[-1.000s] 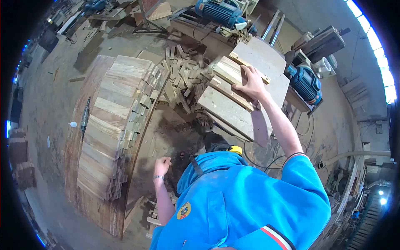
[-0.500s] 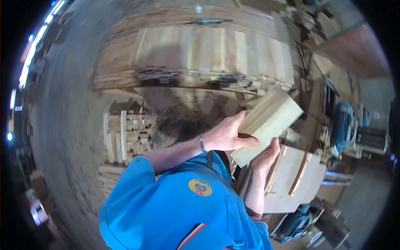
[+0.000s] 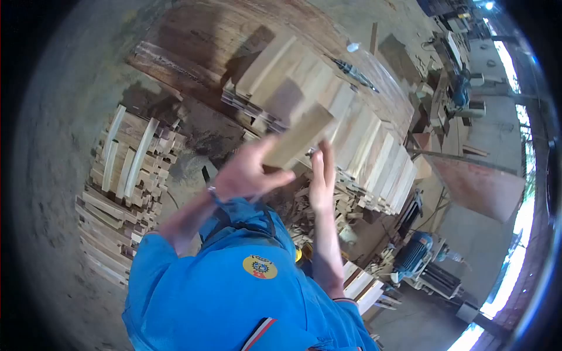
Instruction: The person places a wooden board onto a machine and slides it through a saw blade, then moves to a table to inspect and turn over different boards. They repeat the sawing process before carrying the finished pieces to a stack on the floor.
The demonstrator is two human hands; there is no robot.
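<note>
My left hand (image 3: pixel 246 171), with a metal watch at the wrist, grips a pale stack of short wooden boards (image 3: pixel 300 133) by its near end, thumb along the side. The stack is tilted and a little blurred, pointing up and away from me. To its right is my right hand (image 3: pixel 322 178), fingers stretched out, fingertips right at the stack's side. Beyond both hands, a long row of stacked wooden boards (image 3: pixel 345 108) lies on a wooden table (image 3: pixel 181 38), partly hidden by the held stack.
A dark hand-held power tool (image 3: pixel 355 74) lies behind the board row. Piles of wooden pieces (image 3: pixel 126 155) stand on the floor at left. Offcuts (image 3: pixel 328 207) lie below the table's front. A blue motor (image 3: pixel 413 255) and machine are at right, near a tilted brown panel (image 3: pixel 477 184).
My view has turned right, so the table now runs diagonally. The held boards have swung left over the row's front; my right hand has come off their lower end, its fingers straightened.
</note>
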